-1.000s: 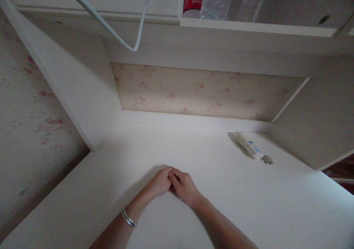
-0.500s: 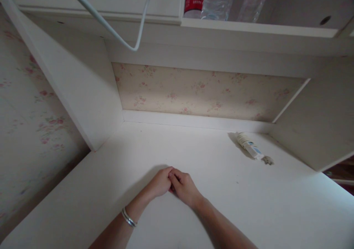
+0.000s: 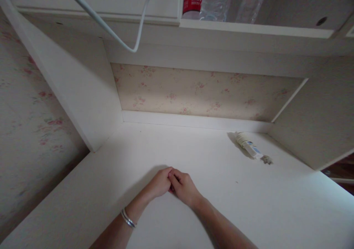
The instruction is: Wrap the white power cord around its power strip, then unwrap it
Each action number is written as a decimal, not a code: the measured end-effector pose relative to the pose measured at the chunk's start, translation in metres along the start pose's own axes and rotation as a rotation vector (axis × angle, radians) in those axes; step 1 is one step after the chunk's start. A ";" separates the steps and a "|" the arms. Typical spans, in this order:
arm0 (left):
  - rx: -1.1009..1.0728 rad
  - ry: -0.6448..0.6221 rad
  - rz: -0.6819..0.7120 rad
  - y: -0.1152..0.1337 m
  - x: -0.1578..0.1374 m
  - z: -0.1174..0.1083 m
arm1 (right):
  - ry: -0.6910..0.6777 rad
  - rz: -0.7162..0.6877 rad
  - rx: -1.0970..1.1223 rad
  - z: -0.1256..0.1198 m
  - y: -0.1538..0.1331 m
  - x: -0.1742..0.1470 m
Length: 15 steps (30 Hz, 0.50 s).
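Observation:
My left hand [image 3: 162, 182] and my right hand [image 3: 184, 187] are clasped together, low in the middle of the view. They rest on the white desktop [image 3: 166, 142], fingers curled in and pressed against each other. My right thumb lies across the front of the clasp. Whether anything sits inside the closed fingers is hidden. A silver bracelet [image 3: 127, 218] circles my left wrist. Nearest to the hands, off to the right, lies a coiled white power cord [image 3: 243, 140] with a white box-shaped end [image 3: 253, 151].
White side panels [image 3: 80, 83] flank the desk. Overhead is a shelf [image 3: 257, 28] holding a red-labelled bottle [image 3: 193, 0] and clear plastic bottles [image 3: 215, 2]. A pale bent tube [image 3: 110, 33] hangs down at upper left. Floral wallpaper [image 3: 179, 90] shows behind.
My hands stay clasped in the same spot. Only the camera has shifted very slightly.

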<state>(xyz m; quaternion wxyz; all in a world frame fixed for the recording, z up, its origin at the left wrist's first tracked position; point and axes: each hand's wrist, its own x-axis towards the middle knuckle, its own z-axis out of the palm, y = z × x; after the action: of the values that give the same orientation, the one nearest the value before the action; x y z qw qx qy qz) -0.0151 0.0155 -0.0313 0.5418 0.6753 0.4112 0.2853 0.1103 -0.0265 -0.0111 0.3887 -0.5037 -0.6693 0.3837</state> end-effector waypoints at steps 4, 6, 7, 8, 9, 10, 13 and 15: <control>0.051 -0.020 -0.041 0.005 0.000 0.000 | -0.048 0.008 0.031 -0.007 -0.001 0.003; 0.107 -0.024 -0.065 0.007 0.000 0.000 | -0.039 0.008 -0.002 -0.024 -0.002 0.009; 0.122 -0.024 -0.076 0.007 0.001 0.000 | -0.005 0.008 -0.051 -0.038 -0.001 0.013; 0.124 -0.023 -0.086 0.008 0.001 0.000 | 0.054 0.018 -0.127 -0.055 0.000 0.017; 0.115 -0.023 -0.095 0.007 0.001 0.000 | 0.097 0.031 -0.218 -0.075 0.003 0.022; 0.103 -0.027 -0.103 0.007 0.002 0.000 | 0.134 0.038 -0.321 -0.097 0.008 0.028; 0.092 -0.041 -0.114 0.006 0.003 0.000 | 0.219 0.138 -0.706 -0.175 0.028 0.041; 0.097 -0.043 -0.110 0.008 0.002 0.001 | 0.304 0.294 -0.962 -0.226 0.045 0.044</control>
<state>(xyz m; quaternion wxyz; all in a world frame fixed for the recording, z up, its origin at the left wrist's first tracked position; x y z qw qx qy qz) -0.0117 0.0164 -0.0242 0.5319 0.6830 0.4494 0.2205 0.3240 0.0524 0.0453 0.1483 -0.7638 -0.6281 0.0058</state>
